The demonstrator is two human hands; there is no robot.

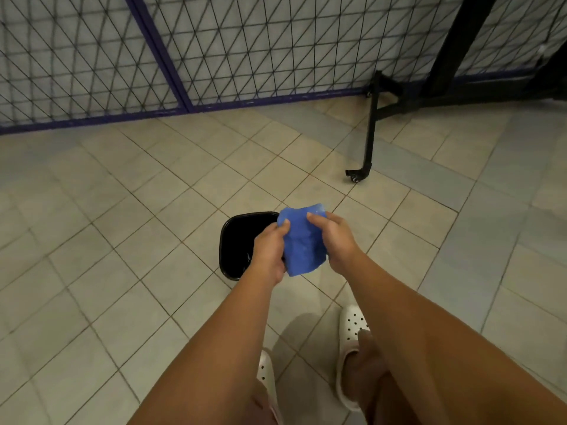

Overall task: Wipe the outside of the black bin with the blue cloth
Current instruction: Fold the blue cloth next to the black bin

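Mostly hidden: black bin [234, 243] at frame centre, right half behind the hands. Left hand [270, 251] and right hand [333, 239] both grip the blue cloth [302, 240].

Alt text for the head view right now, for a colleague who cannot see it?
The left hand and right hand each grip a side of a crumpled blue cloth, held over an open black bin standing on a tiled floor. White clogs show below; a mesh fence and a black wheeled frame stand beyond.

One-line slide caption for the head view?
The left hand and right hand grip a blue cloth over a black bin on tiled floor.
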